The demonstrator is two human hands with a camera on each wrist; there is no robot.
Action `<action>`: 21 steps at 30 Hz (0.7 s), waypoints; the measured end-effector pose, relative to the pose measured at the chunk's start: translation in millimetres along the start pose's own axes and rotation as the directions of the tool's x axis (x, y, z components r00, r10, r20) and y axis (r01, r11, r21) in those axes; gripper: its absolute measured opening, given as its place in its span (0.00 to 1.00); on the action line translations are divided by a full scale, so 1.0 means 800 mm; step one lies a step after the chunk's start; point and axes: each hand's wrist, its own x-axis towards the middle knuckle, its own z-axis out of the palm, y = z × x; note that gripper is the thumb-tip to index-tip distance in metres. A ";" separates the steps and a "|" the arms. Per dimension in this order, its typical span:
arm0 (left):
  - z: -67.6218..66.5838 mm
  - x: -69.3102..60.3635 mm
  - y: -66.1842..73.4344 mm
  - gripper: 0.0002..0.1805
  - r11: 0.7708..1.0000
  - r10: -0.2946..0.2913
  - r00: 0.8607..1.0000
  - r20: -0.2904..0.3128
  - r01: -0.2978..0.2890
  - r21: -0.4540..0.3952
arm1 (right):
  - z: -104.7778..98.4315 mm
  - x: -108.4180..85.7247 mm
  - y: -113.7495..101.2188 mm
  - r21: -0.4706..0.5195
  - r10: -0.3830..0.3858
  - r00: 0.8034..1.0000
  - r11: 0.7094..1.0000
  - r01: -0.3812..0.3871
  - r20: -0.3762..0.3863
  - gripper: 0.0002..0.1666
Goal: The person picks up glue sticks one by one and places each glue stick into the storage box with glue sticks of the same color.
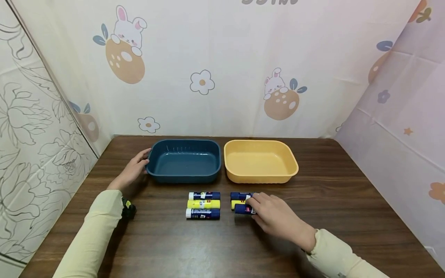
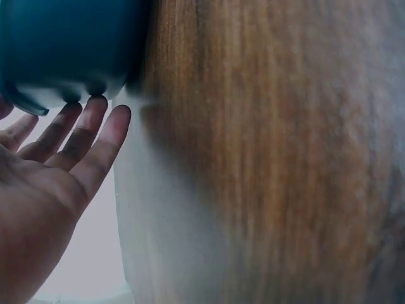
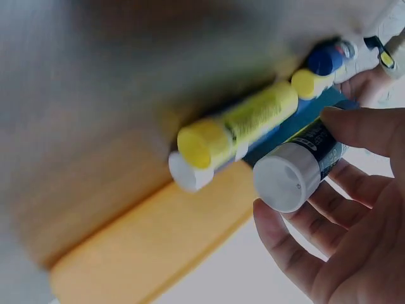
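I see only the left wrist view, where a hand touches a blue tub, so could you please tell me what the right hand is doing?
Observer: The right hand holds a white-capped glue stick.
Operator: Thank you; does anything stand beside the blue tub?
Observer: Yes, a yellow tub stands to its right in the head view.
Operator: And what lies in front of the blue tub?
Observer: Three glue sticks lie side by side, a yellow one between two blue ones.

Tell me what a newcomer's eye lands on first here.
Probably the blue tray and yellow tray, side by side toward the back of the table. Three glue sticks lie in front of the blue tray; to their right, the right hand holds a navy glue stick. The left hand touches the blue tray's left end.
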 end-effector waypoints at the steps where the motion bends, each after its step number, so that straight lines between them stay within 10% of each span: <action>1: 0.000 0.001 -0.001 0.29 1.000 -0.002 1.000 0.001 0.002 -0.006 | -0.003 0.001 0.004 -0.005 0.002 1.000 1.000 -0.002 -0.009 0.20; 21: -0.001 0.002 -0.002 0.29 0.999 -0.003 1.000 0.013 0.004 -0.036 | -0.044 0.041 0.072 -0.022 0.018 0.993 1.000 -0.021 -0.115 0.18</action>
